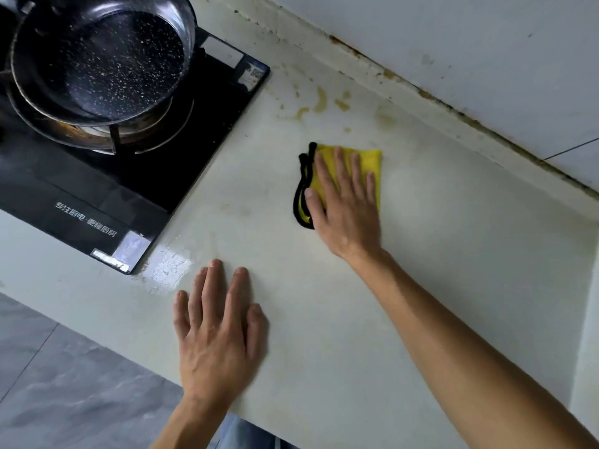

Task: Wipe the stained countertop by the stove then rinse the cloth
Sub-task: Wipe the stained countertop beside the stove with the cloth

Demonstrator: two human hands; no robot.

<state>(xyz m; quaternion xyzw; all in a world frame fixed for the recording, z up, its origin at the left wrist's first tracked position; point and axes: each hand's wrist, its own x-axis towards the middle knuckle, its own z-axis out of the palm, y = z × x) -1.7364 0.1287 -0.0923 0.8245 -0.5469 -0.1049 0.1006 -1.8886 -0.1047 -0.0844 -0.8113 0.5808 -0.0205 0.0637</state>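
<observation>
The right hand lies flat, fingers spread, pressing a yellow cloth with black trim onto the bench, mid-bench toward the back edge. Brown stains sit just beyond the cloth, near the stove's back corner. The left hand rests open and empty, palm down, near the front edge. A pan sits on the burner.

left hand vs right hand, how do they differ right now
The right hand presses flat on the yellow cloth, reaching farther in toward the brown stains. The left hand lies bare on the countertop near its front edge, by the wet patch, holding nothing. Both are palm-down with fingers spread.
</observation>
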